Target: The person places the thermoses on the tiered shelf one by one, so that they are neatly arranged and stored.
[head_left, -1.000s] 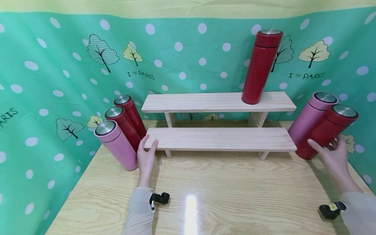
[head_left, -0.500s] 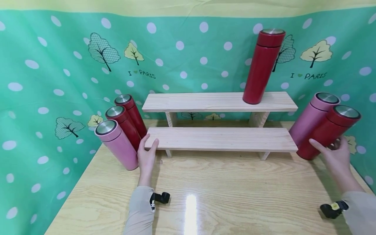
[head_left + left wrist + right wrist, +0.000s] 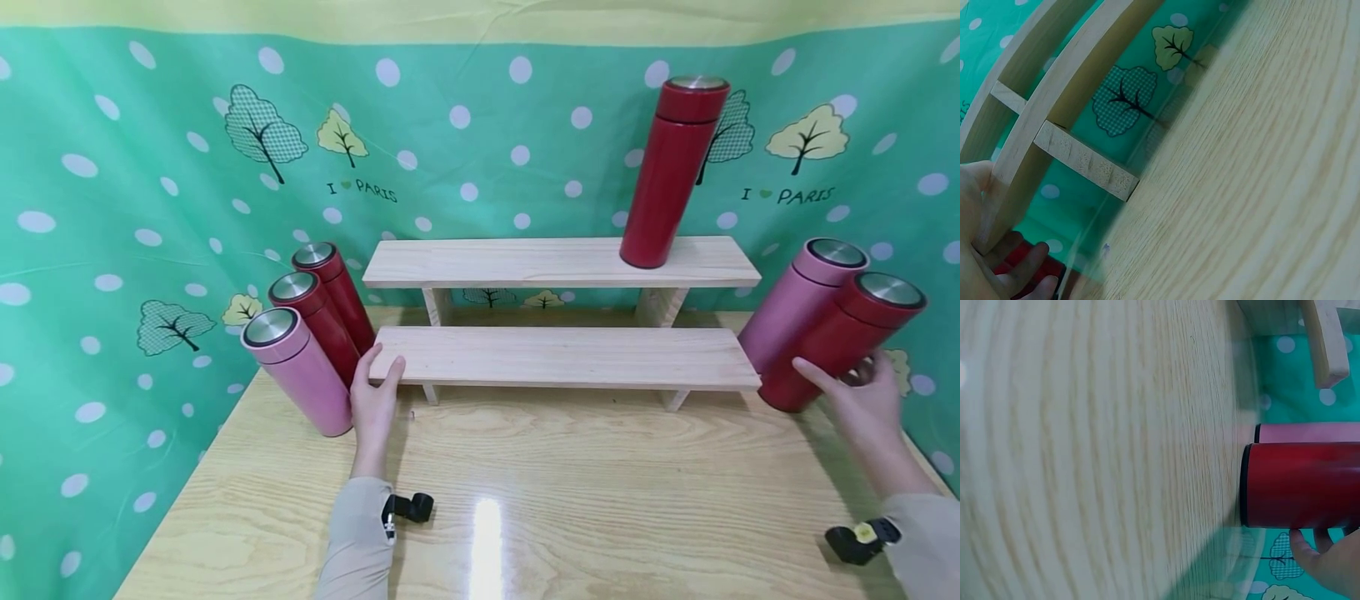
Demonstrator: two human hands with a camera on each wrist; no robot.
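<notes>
My left hand (image 3: 372, 408) grips the left end of the lower board of a two-tier wooden shelf (image 3: 562, 357). Its thumb lies on the board and the fingers wrap the end, as the left wrist view shows. On the right, my right hand (image 3: 870, 408) holds a red thermos (image 3: 836, 346), thumb at its near left side and fingers partly hidden behind it. This thermos has a steel-topped lid and a dark base, and stands just in front of a pink thermos (image 3: 791, 300). In the right wrist view, fingertips touch the side of the red thermos (image 3: 1304, 484).
One red thermos (image 3: 670, 175) stands on the upper board (image 3: 495, 260), toward its right end. Left of the shelf, a pink thermos (image 3: 307, 379) and two red thermoses (image 3: 315, 321) line up on the wooden table (image 3: 585, 500). A green patterned cloth (image 3: 465, 125) hangs behind.
The red thermos at the right and my right hand have shifted very slightly to the right, away from the pink thermos. My left hand stays on the shelf's end.
</notes>
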